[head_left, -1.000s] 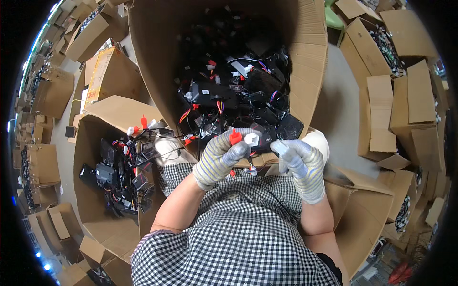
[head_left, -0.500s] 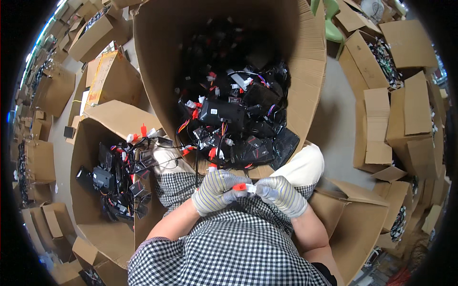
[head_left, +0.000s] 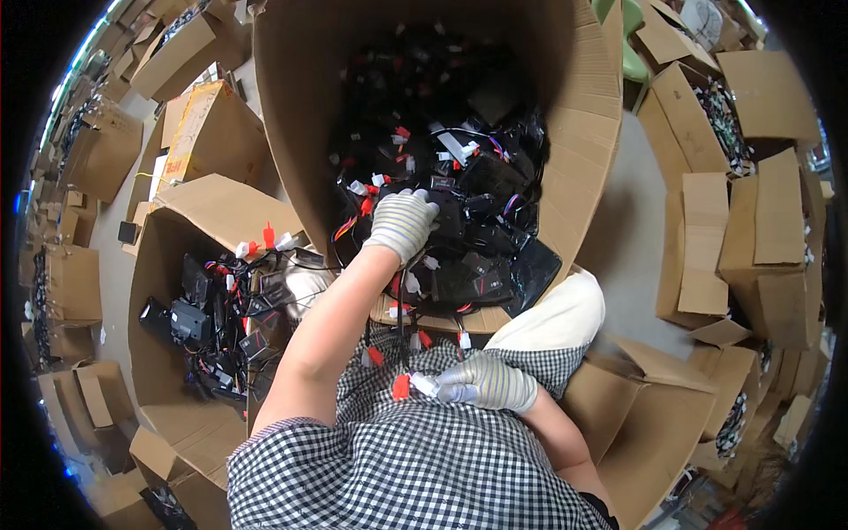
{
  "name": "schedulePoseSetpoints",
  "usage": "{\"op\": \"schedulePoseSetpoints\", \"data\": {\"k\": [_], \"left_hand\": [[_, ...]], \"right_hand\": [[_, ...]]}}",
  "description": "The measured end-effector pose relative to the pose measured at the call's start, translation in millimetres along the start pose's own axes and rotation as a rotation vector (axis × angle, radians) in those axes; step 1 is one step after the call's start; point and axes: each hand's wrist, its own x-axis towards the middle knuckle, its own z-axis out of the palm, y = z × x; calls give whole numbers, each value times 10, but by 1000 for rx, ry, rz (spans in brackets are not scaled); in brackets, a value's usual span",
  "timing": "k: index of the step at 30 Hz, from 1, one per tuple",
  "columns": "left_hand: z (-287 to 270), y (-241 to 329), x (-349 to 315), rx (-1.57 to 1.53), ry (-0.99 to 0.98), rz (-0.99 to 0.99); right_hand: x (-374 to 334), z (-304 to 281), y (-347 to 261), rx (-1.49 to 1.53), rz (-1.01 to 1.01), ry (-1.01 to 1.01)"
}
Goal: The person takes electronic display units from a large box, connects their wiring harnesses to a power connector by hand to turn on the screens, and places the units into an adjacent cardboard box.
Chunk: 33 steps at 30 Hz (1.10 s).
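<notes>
My left hand (head_left: 402, 227), in a striped knit glove, reaches into the large cardboard box (head_left: 574, 168) ahead of me. Its fingers curl over a black box-shaped device (head_left: 449, 215) that the hand partly covers. In front of my lap, my gloved right hand (head_left: 491, 382) pinches a white plug connector (head_left: 425, 385). A red connector cap (head_left: 401, 387) sits at the plug's left end. Several more red and white connectors (head_left: 420, 341) on black cables hang over the box's near edge onto my checkered apron (head_left: 415, 459). Tangled black devices and wires fill the large box.
On the left, a second open carton (head_left: 181, 424) holds black devices and cables, with red and white connectors (head_left: 269, 238) draped over its edge. Another open carton (head_left: 658, 415) stands at my right. Further cartons (head_left: 698, 247) and a green chair (head_left: 632, 53) stand beyond.
My left hand has left the red connector and moved forward into the large box, onto a black device. My right hand has come down and slightly nearer, still holding the white connector.
</notes>
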Motion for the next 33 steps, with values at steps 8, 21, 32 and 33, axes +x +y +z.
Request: {"op": "schedulePoseSetpoints", "data": {"k": [8, 21, 32, 33], "left_hand": [[38, -614, -927, -2028, 474, -259], [135, -2480, -3400, -2366, 1763, 36], [-336, -387, -740, -771, 864, 29], [-300, -301, -406, -904, 825, 17]], "right_hand": [[64, 168, 32, 44, 70, 15], [203, 313, 106, 199, 215, 345], [305, 205, 287, 54, 203, 301], [311, 174, 259, 19, 176, 327]]}}
